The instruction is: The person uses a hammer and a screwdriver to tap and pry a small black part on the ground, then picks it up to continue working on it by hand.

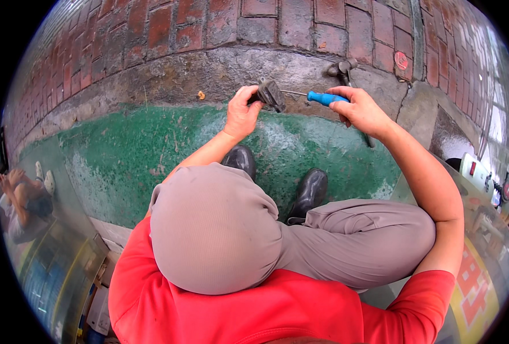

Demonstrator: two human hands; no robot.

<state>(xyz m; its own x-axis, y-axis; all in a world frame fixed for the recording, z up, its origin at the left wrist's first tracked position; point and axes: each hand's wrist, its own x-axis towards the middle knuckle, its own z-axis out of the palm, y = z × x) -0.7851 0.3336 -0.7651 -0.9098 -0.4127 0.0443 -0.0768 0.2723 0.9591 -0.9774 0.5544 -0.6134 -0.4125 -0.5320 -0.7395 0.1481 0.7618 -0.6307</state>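
Observation:
My left hand [244, 114] is closed on a small, blocky, dark metal part [271, 93] with a grimy surface; I cannot make out its exact kind. In my right hand [362, 110] is a screwdriver [325, 98] with a blue handle, its thin shaft pointing left at the metal part. The tip is at or very near the part's right side, and whether they touch is unclear. Just beyond my right hand lies a hammer [342, 69] on the wet concrete, its handle partly hidden behind the hand and its end showing below.
Green-painted concrete [151, 155] lies beneath my dark shoes [311, 189]. A grey kerb strip and red brick paving [260, 28] run beyond it. A white power strip [476, 173] is at the right, beside a glass panel. Reflective glass [42, 229] stands at the left.

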